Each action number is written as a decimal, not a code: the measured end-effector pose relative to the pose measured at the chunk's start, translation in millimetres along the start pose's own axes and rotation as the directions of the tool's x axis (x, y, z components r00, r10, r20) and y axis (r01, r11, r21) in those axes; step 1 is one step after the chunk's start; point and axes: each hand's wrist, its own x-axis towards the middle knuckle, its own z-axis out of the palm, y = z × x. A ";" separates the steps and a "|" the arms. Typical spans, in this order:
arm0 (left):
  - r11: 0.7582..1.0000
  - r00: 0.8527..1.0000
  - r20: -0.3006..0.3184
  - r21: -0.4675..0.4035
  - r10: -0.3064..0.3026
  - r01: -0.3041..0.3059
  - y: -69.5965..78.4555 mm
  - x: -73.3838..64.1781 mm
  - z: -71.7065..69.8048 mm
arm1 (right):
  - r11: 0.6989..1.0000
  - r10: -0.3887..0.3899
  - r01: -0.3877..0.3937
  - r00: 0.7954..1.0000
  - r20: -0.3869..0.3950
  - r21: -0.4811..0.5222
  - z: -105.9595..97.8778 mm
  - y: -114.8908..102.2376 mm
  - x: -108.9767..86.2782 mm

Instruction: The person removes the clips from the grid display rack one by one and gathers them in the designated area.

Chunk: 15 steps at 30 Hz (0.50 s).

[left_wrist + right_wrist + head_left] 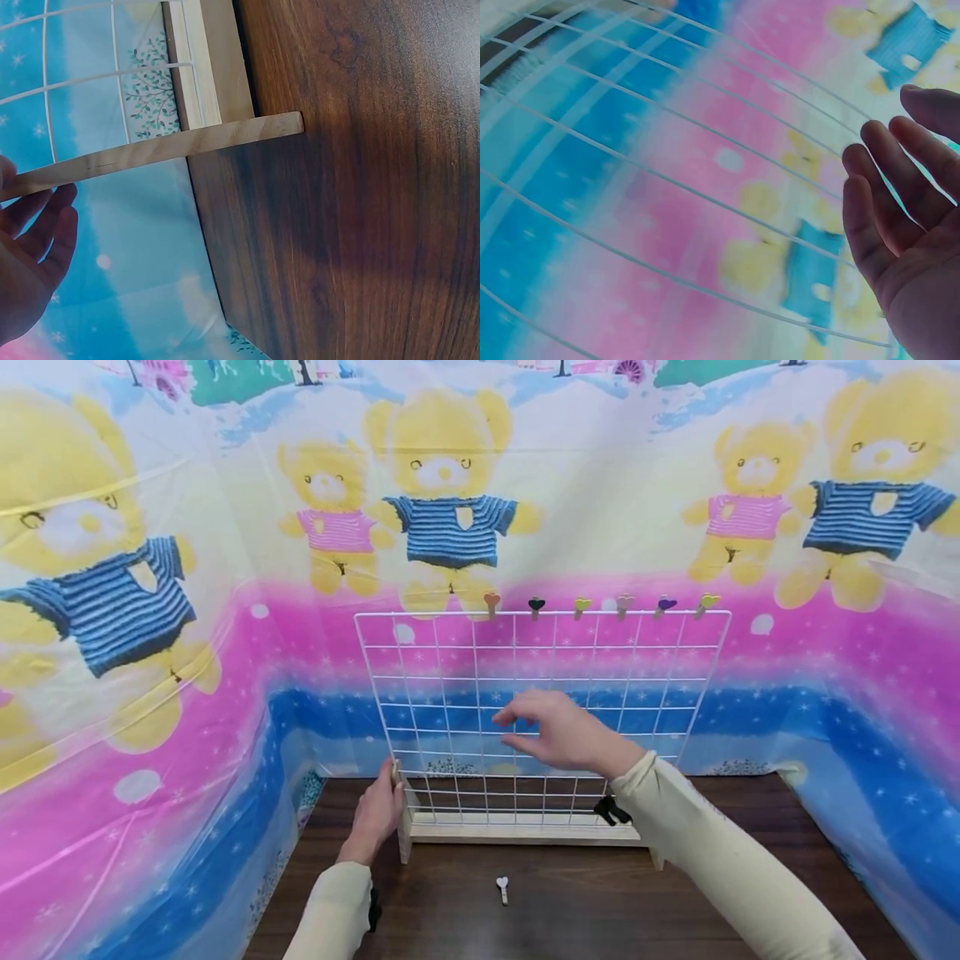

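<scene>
Left grip [378,810] pinches the rack [517,838], right grip [558,731] parted, empty: pushing could topple it toward the worktop's [585,902] far edge.

The wire grid [514,677] blocks the way forward, with room above it left of the clips [582,604]

The wire grid [515,647] stands on the table [585,910] before the backdrop [630,510], its lower edge at the crossbar [525,838]; six clips [582,606] sit along its top rail [442,614], from left of centre to near the right corner. A seventh clip [503,891] lies on the table in front of the crossbar; the left hand [377,810] grips the left upright [150,151]; the right hand [558,731] is in front of the grid.
</scene>
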 end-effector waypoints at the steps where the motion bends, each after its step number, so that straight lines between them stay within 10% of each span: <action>1: 1.000 1.000 0.003 -0.002 0.001 -0.001 0.0 -0.2 -0.4 | 1.000 -0.024 0.024 0.999 -0.024 0.001 -6.3 -1.4 4.5; 15: 1.000 0.999 0.041 -0.020 -0.004 0.004 -1.2 0.8 -1.3 | 0.989 -0.085 0.051 0.963 -0.254 -0.140 -69.5 -17.2 57.7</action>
